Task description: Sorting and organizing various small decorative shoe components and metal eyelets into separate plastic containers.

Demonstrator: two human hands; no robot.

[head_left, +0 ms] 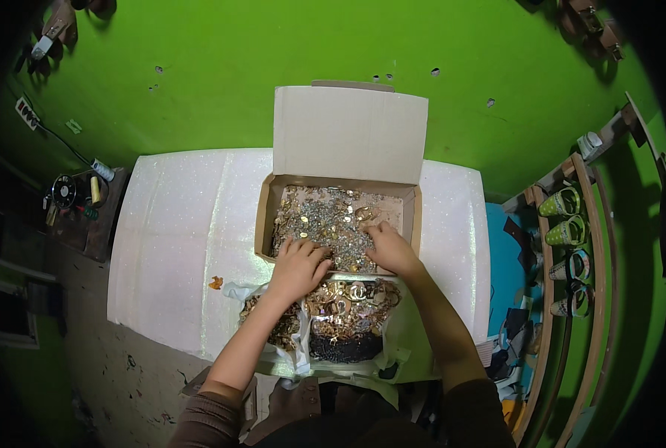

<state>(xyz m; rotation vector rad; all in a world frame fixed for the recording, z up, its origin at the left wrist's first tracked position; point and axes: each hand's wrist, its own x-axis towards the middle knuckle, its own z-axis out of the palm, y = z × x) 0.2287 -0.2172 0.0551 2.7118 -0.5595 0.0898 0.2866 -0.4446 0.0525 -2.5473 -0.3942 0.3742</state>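
An open cardboard box (264,216) holds a spread heap of small silver and gold metal pieces (325,213). My left hand (299,267) reaches over its front edge, fingers spread apart on the pieces at the near left. At the near right of the heap is my right hand (392,250), its thumb and forefinger apart and touching the pieces. Nothing shows held in either hand, though some fingertips sink among the pieces. Below the box lies clear plastic packing with larger gold metal fittings (340,306) and a dark, beadlike mass (344,346). More gold fittings (280,332) lie beneath my left forearm.
The box's lid (350,134) stands raised at the back. A glittery white cover (169,239) drapes the table. One small orange-brown scrap (216,282) lies left of the plastic. A wooden rack (598,313) with several patterned cups stands right; a small dark table (79,231) stands left.
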